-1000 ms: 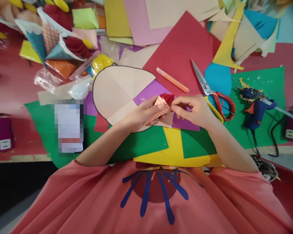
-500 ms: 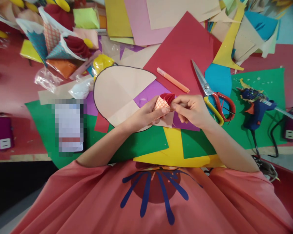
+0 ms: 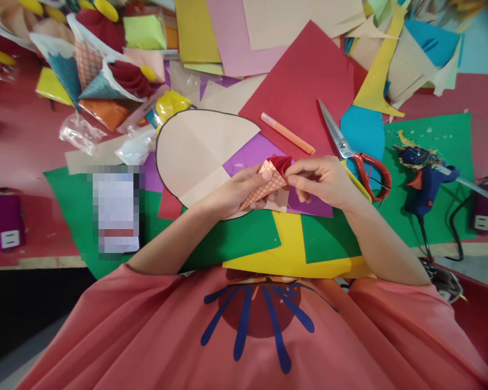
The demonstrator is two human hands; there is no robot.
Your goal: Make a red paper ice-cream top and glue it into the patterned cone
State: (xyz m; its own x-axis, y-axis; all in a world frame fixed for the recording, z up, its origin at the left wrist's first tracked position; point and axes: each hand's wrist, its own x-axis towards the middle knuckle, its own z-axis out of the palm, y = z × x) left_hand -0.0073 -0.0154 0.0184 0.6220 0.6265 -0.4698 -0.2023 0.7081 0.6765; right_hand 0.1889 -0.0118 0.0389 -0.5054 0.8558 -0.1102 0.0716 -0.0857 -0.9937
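Observation:
A small paper cone (image 3: 265, 185) with an orange-and-white lattice pattern lies tilted in my left hand (image 3: 238, 190), its tip pointing down and left. The left thumb rests along its side and the fingers are wrapped beneath. Folded dark red paper (image 3: 280, 162) shows in the cone's wide end. My right hand (image 3: 319, 179) is closed at that end, thumb and forefinger pinching the edge of the red paper. Below both hands lies a large beige paper disc (image 3: 191, 157) with a dark outline and a wedge cut out, over purple paper (image 3: 250, 151).
Scissors (image 3: 344, 146) and an orange marker (image 3: 288, 133) lie beyond my right hand. A blue glue gun (image 3: 425, 187) with a cord lies at the right. On the left is a phone (image 3: 117, 211) with a blurred screen. Finished cones (image 3: 106, 81) and clay packets (image 3: 144, 31) crowd the back left.
My left thumb has shifted up toward the cone's rim, so more of the lattice side shows. My right hand stays at the red paper's edge.

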